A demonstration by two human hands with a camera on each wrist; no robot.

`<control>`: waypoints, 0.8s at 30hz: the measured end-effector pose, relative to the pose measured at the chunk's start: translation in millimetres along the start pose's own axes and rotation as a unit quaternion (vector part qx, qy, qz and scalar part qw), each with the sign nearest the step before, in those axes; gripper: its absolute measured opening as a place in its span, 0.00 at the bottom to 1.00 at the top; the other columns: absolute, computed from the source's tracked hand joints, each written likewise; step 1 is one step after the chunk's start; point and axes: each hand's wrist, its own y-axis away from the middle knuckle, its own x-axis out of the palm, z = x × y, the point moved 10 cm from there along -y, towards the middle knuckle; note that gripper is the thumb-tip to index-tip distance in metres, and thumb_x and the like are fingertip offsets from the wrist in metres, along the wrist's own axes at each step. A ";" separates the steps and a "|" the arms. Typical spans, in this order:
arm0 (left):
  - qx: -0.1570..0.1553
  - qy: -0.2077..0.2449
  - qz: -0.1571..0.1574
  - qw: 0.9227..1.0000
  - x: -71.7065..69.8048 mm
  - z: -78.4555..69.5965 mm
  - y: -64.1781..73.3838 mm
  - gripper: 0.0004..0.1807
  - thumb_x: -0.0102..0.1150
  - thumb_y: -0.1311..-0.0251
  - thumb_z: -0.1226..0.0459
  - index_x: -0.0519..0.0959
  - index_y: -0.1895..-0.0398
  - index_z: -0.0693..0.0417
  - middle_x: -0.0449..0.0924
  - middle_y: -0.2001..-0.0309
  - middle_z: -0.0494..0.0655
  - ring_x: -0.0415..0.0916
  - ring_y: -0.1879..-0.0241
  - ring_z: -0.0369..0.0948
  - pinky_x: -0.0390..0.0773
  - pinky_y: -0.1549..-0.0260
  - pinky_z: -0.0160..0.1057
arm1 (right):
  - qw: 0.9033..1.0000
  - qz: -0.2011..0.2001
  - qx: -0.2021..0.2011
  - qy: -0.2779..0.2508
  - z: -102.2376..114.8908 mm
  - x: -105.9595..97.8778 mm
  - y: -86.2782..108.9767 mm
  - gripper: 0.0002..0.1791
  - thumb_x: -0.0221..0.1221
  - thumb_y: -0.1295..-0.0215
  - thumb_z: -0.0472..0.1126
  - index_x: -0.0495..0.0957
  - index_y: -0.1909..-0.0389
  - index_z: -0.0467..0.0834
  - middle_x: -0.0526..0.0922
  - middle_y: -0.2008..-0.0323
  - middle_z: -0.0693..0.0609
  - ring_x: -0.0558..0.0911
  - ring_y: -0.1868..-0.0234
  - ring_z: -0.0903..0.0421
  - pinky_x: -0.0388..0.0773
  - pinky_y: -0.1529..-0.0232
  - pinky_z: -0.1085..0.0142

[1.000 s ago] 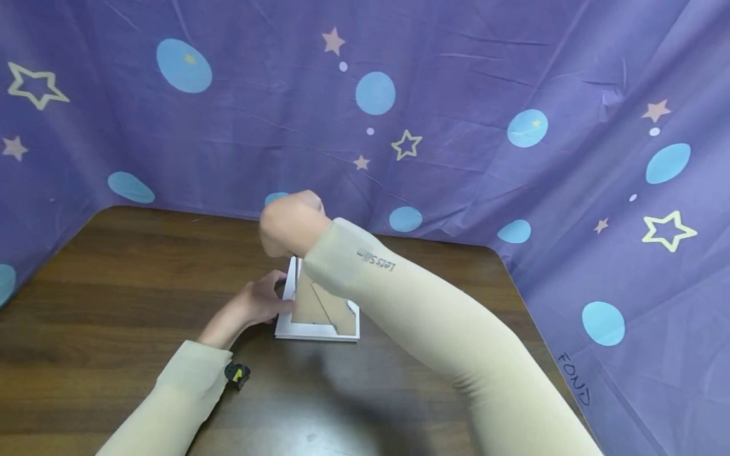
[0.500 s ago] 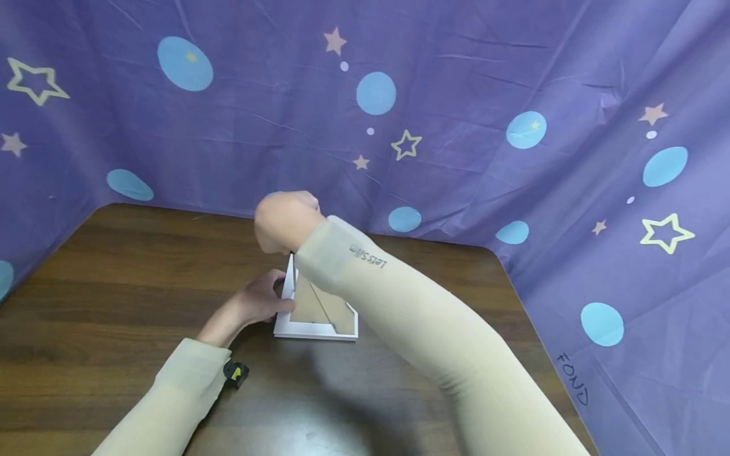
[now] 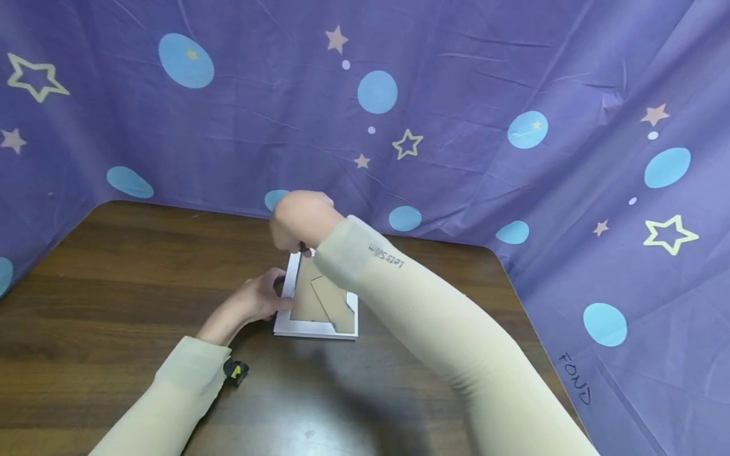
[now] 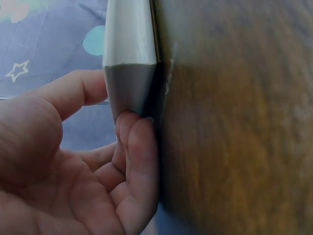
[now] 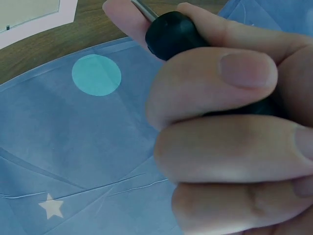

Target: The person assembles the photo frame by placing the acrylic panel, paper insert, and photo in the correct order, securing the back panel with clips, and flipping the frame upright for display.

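Note:
A white picture frame (image 3: pixel 315 328) lies face down on the table, its brown backing board (image 3: pixel 308 301) with a stand flap showing. My left hand (image 3: pixel 263 297) grips the frame's left side. In the left wrist view, the thumb (image 4: pixel 88 88) is on the back of the frame and curled fingers (image 4: pixel 139 156) are against its outer edge. Over the frame's far end, my right hand (image 3: pixel 305 218) holds a screwdriver (image 5: pixel 173 35) with a black handle. Its metal shaft points out past the fingertips; the tip is cut off in the right wrist view and hidden in the head view.
The brown wooden table (image 3: pixel 142 285) ends at a purple curtain (image 3: pixel 456 95) with stars and dots along the back and right. My right sleeve (image 3: pixel 433 316) crosses over the table's right half. A small black and yellow device (image 3: pixel 236 372) sits at the left wrist.
My right hand shifted slightly left, then moved back right, so more of the backing board and the black handle's end show now. My left hand keeps its hold on the picture frame.

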 end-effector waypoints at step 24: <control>-0.007 -0.003 -0.005 1.000 1.0 1.7 -0.9 0.43 0.69 0.38 0.63 0.62 0.24 0.68 0.78 0.67 0.56 0.80 0.71 0.47 0.83 0.72 0.41 | 0.987 0.026 -0.144 -0.068 -43.5 36.1 -20.5 0.12 0.57 0.27 0.44 0.86 0.70 0.52 0.70 0.84 0.60 0.67 0.84 0.65 0.67 0.79 0.70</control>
